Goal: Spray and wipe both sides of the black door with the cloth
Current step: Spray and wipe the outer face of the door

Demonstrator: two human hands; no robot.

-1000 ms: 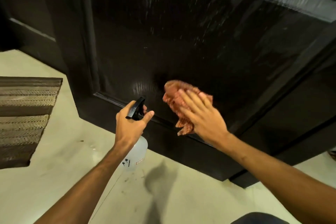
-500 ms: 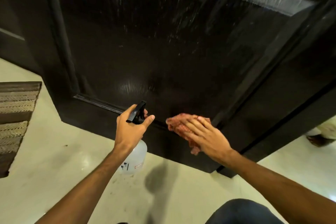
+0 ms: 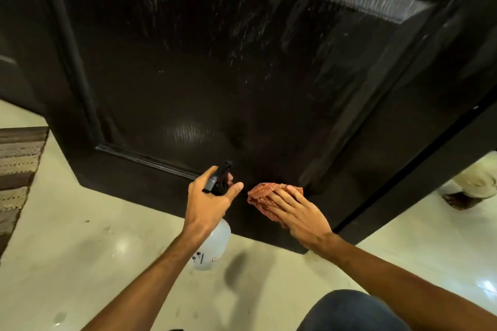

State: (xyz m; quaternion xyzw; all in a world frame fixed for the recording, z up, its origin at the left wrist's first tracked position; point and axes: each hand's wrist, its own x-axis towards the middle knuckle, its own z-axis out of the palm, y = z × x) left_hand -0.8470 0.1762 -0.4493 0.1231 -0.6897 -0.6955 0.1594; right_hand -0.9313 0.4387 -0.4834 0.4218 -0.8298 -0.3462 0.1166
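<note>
In front of me stands the tall black glossy wooden door [image 3: 215,75], its recessed panel streaked with pale wet runs and catching a soft patch of reflected light low in the middle. My right hand [image 3: 295,212] lies flat with the fingers straight and close together, pressing the crumpled orange-red checked cloth [image 3: 259,193] against the bottom rail of the door, near its lower corner and just under the panel's moulding; the cloth bunches out past my fingertips toward the left. My left hand [image 3: 208,204] is curled round the neck of the clear plastic spray bottle with a black trigger head [image 3: 215,244], the thumb stretched out to the right, toward the cloth, and the black nozzle pointing up at the door just beside the moulding. The bottle's round translucent body hangs below my wrist, above the floor, with a small label on its side that I cannot read. The two hands are near each other, the thumb tip of the left just beside the cloth without touching it. Under everything runs the pale cream polished tile floor [image 3: 80,263], with a few dark specks and shiny spots. At the left edge lies a brown and beige striped woven mat [image 3: 16,169]. My knee in dark blue fabric [image 3: 349,312] shows at the bottom.
</note>
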